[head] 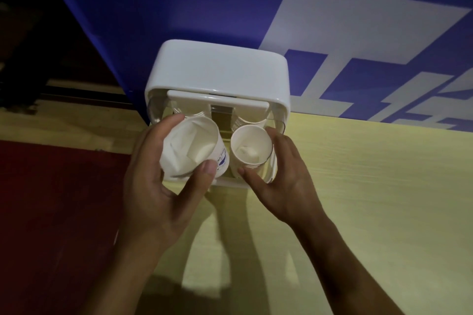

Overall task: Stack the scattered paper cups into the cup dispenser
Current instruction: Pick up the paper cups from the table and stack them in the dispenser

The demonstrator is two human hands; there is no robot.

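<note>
Now, left hand [153, 179]: my thumb and fingers curl round the left cup [194, 146], which has its mouth toward me and its wall creased inward.
Right hand [286, 176]: my thumb and fingers curl round the right cup [250, 146], which is round and undented.
Dispenser [217, 66]: it is white and stands on the desk [358, 212] straight ahead of both hands. Stacked cups [245, 117] show dimly in its two columns, just beyond the ones I hold.
Step, as I judge it: I am seating each cup onto the stack in its column. I cannot tell whether either one has nested yet.
Doing it well: I square each rim to its stack before pushing. I work one hand at a time while the other steadies the dispenser.
Risk: the creased cup may jam, so I would round it out with my thumb first.
Grip: I keep it light, because paper buckles.
</note>
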